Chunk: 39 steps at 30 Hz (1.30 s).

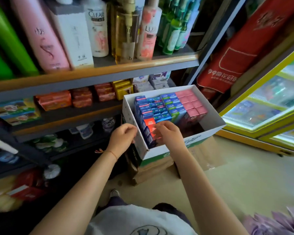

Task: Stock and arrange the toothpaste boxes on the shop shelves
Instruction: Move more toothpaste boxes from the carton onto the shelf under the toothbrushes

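White cardboard forms the carton (209, 131) beside the shelves (95, 72), where toothpaste boxes (159, 109) are packed upright, its left wall being gripped by the left hand (123, 134) with curled fingers while a red box (148, 127) is pinched by the right hand (168, 133).

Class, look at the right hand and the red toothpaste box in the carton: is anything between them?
Nothing visible. The right hand is already at the red toothpaste box inside the white carton, fingers on its top; the left hand grips the carton's wall.
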{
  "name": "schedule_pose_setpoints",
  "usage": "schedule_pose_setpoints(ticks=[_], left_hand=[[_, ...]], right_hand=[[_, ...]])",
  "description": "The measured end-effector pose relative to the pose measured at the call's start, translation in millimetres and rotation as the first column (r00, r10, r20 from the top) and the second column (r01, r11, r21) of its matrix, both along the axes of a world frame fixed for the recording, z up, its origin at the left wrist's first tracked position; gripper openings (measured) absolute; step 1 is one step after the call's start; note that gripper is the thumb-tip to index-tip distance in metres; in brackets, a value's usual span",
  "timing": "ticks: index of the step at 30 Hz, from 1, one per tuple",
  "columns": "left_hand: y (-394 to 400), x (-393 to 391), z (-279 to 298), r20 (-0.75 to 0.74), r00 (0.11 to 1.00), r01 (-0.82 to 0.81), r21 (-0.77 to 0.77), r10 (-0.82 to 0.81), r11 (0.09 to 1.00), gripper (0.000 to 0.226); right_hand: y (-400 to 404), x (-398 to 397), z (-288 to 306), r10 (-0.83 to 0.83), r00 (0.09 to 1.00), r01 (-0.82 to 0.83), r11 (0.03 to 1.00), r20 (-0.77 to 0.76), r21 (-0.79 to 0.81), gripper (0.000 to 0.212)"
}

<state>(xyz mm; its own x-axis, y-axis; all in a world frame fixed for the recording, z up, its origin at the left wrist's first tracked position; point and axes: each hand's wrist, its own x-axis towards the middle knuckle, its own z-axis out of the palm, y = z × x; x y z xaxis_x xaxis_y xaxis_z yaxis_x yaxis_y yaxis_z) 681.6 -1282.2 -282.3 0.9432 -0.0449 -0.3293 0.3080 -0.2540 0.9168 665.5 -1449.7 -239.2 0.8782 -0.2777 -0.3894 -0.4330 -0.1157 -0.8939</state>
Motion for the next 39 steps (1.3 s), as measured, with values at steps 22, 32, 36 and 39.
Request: schedule_pose_setpoints(ticks=[22,32,36,39], left_hand=[[-257.1,87.2,-21.4,0.149,0.969,0.015,0.762,-0.199,0.648,0.061],[-280.2,89.6,-45.2,-0.129,0.954,0.242,0.867,-0.271,0.436,0.092],[-281.5,90.9,-49.5,-0.142,0.959,0.241,0.866,-0.246,0.438,0.094],[-282.4,90.4,-49.5,-0.139,0.960,0.239,0.857,-0.243,0.456,0.093]], right_hand=[[-267.8,173.5,-62.2,0.786,0.610,-0.503,0.287,-0.100,-0.815,0.057],[-285.3,180.6,-75.2,0.929,0.316,-0.414,-0.048,-0.193,-0.909,0.073],[-284.4,169.0,-85.7,0.936,0.349,-0.313,0.072,-0.044,-0.947,0.058],[-287.6,159.9,-91.5,0.924,0.383,-0.249,0.094,-0.009,-0.964,0.050]])
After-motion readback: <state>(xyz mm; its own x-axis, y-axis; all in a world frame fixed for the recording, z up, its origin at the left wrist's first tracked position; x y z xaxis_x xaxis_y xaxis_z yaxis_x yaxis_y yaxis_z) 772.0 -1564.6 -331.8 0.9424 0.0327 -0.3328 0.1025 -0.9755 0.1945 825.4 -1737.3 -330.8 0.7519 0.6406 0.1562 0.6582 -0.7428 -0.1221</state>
